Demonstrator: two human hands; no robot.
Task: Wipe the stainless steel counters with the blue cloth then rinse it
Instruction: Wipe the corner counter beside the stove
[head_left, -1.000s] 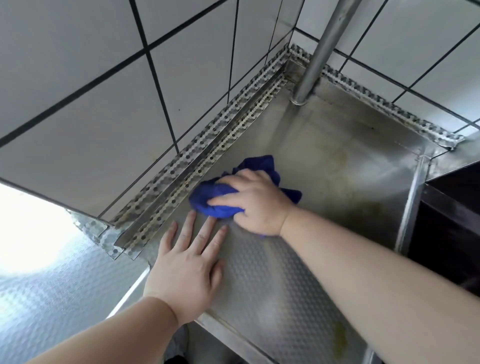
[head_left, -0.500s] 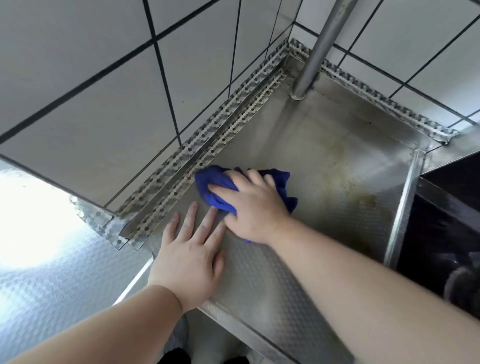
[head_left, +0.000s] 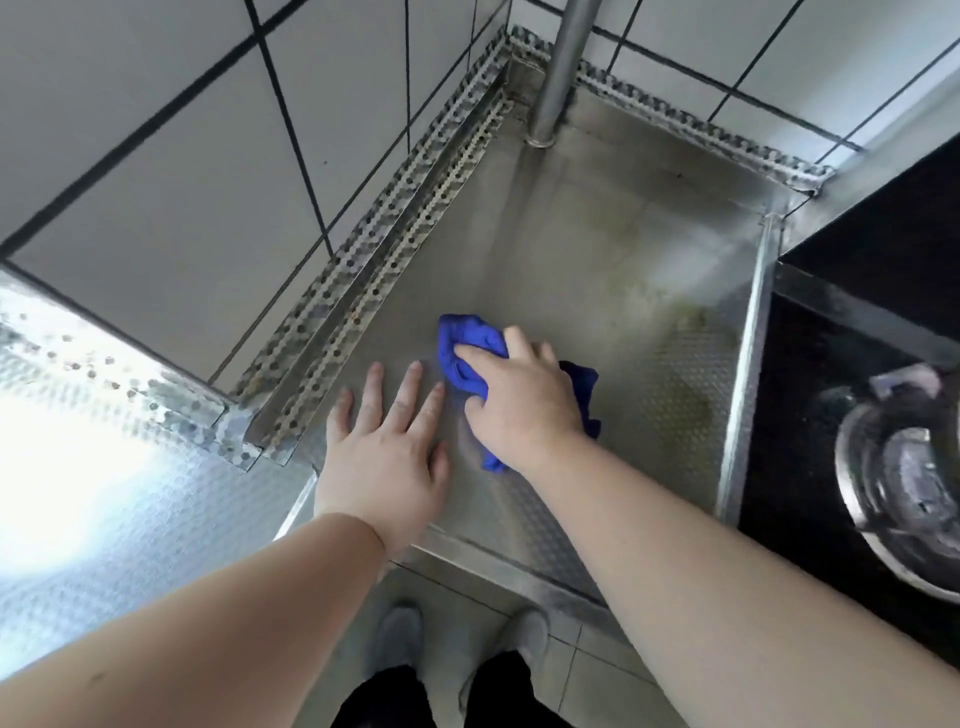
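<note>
right hand (head_left: 524, 400): we see it palm-down on the blue cloth (head_left: 470, 353), fingers bent over the bunched fabric and clutching it against the counter (head_left: 597, 260).
blue cloth: crumpled under the right hand; bright wad sticks out past the fingertips, darker folds trail out on the far side of the hand and back toward the wrist.
left hand (head_left: 387, 452): flat on the counter, fingers straight and spread, holding nothing. Just beside the right hand on its thumb side; we read its index fingertip as close to the cloth, contact we can't tell.
counter: embossed stainless steel under both hands; brownish stains on the surface beyond the right hand and out past its little-finger side.
perforated strip (head_left: 363, 270): metal trim along the wall base, ahead of the left hand's fingertips.
tiled wall (head_left: 182, 156): pale tiles, dark grout, beyond the left hand and wrapping round the corner.
pole (head_left: 563, 67): upright metal tube standing on the counter in the far corner, well ahead of the right hand.
metal bowl (head_left: 904, 493): in the dark recess well to the outside of the right forearm, blurred.
shoes (head_left: 400, 634): grey, on the floor tiles below the counter edge, between our forearms.
</note>
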